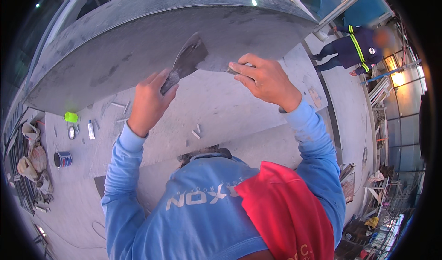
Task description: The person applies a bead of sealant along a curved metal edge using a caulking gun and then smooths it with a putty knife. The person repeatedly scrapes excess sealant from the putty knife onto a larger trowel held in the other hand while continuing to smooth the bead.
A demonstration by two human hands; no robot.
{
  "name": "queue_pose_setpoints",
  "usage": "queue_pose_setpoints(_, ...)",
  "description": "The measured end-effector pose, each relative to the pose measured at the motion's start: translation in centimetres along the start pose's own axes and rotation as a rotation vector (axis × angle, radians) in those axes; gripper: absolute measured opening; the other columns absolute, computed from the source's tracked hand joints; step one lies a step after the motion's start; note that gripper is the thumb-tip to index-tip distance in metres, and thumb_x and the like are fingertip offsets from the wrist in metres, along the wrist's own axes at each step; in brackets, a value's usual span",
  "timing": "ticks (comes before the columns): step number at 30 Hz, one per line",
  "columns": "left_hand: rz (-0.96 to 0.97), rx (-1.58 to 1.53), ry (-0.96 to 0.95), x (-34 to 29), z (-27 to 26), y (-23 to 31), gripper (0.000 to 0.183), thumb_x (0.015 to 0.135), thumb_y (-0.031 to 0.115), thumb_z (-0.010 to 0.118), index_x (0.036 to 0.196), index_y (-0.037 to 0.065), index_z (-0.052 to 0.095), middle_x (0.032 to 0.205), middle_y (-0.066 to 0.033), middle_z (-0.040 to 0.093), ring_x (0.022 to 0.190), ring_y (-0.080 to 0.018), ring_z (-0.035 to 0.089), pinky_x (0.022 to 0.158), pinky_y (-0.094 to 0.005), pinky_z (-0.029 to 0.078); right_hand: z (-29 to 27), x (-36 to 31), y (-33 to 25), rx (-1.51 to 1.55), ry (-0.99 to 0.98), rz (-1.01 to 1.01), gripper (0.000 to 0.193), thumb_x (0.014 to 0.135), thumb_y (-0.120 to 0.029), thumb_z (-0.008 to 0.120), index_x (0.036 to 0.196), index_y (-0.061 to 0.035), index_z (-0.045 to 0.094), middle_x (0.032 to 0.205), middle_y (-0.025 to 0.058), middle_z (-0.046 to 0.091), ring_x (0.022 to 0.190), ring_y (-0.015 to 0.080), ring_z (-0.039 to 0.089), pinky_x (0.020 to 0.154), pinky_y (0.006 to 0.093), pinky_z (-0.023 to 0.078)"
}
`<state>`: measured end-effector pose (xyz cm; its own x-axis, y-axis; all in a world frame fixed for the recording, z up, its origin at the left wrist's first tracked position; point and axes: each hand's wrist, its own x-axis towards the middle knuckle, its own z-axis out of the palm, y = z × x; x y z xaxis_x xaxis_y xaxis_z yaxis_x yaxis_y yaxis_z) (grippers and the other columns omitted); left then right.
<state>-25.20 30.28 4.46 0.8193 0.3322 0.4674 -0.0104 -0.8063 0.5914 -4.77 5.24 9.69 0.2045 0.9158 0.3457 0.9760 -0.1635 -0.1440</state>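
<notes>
My left hand [152,99] is closed around the handle of a wide-bladed putty knife [190,56]. Its dark, smeared blade points up and to the right, in front of the long grey panel [138,48]. Pinched in the fingers of my right hand [269,81] is a second putty knife [212,65], its pale grey blade pointing left. The two blades come together or overlap near the middle; whether they touch I cannot tell. Dark smudges mark the panel's grey face. Both blue sleeves reach forward from below.
On the pale surface to the left are a paint can [63,159], a lime-green cup [71,117], a white tube [91,130] and several small strips. Crumpled bags [34,158] lie at far left. Another person [352,50] in a dark reflective-striped jacket stands at upper right.
</notes>
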Motion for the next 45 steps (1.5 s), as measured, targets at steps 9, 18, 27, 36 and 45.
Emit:
queue_pose_setpoints(9, -0.285, -0.026, 0.192, -2.7, 0.9, -2.1, 0.041, 0.086, 0.012, 0.079, 0.119, -0.01, 0.068, 0.084, -0.0196, 0.071, 0.073, -0.0221, 0.069, 0.068, -0.0336, 0.053, 1.6, -3.9, 8.7, 0.455, 0.268, 0.516, 0.033, 0.1, -0.025, 0.068, 0.124, -0.0033, 0.073, 0.103, 0.0089, 0.071, 0.076, 0.0179, 0.064, 0.061, 0.032, 0.05)
queue_pose_setpoints(18, -0.75, -0.24, 0.135, -10.3, 3.1, -2.4, 0.046, 0.09, 0.013, 0.077, 0.121, -0.018, 0.064, 0.066, -0.0072, 0.065, 0.058, -0.0105, 0.06, 0.054, -0.0273, 0.046, 4.3, -0.9, 12.1, 1.359, 0.67, 0.782, 0.05, 0.104, -0.029, 0.064, 0.141, 0.0032, 0.058, 0.108, 0.0118, 0.068, 0.074, 0.0114, 0.059, 0.052, 0.0214, 0.043)
queue_pose_setpoints(27, -0.78, -0.227, 0.207, -9.8, 2.7, -1.4, 0.039, 0.092, 0.01, 0.075, 0.118, -0.017, 0.065, 0.068, -0.0052, 0.064, 0.056, -0.0096, 0.058, 0.05, -0.0257, 0.044, 7.8, 5.0, 13.8, 0.832, 0.773, 0.701, 0.047, 0.101, -0.026, 0.068, 0.137, 0.0051, 0.063, 0.102, 0.0086, 0.069, 0.069, 0.0105, 0.062, 0.056, 0.0253, 0.047)
queue_pose_setpoints(36, -0.849, -0.259, 0.21, -10.9, 2.6, -1.8, 0.037, 0.092, 0.009, 0.074, 0.118, -0.015, 0.065, 0.072, -0.0054, 0.066, 0.058, -0.0092, 0.06, 0.051, -0.0256, 0.044, 12.5, 6.5, 13.0, 0.303, 0.784, 0.607, 0.04, 0.098, -0.021, 0.068, 0.131, 0.0028, 0.067, 0.108, 0.0173, 0.069, 0.099, 0.0272, 0.066, 0.082, 0.037, 0.051)
queue_pose_setpoints(45, -0.823, -0.269, 0.192, -11.8, 0.2, -4.4, 0.036, 0.091, 0.008, 0.074, 0.118, -0.014, 0.066, 0.071, -0.0051, 0.065, 0.057, -0.0094, 0.059, 0.052, -0.0256, 0.045, 10.0, 5.0, 12.0, 0.344, 0.696, 0.602, 0.041, 0.098, -0.021, 0.069, 0.132, 0.0022, 0.067, 0.098, 0.0149, 0.069, 0.087, 0.0242, 0.065, 0.078, 0.035, 0.051)
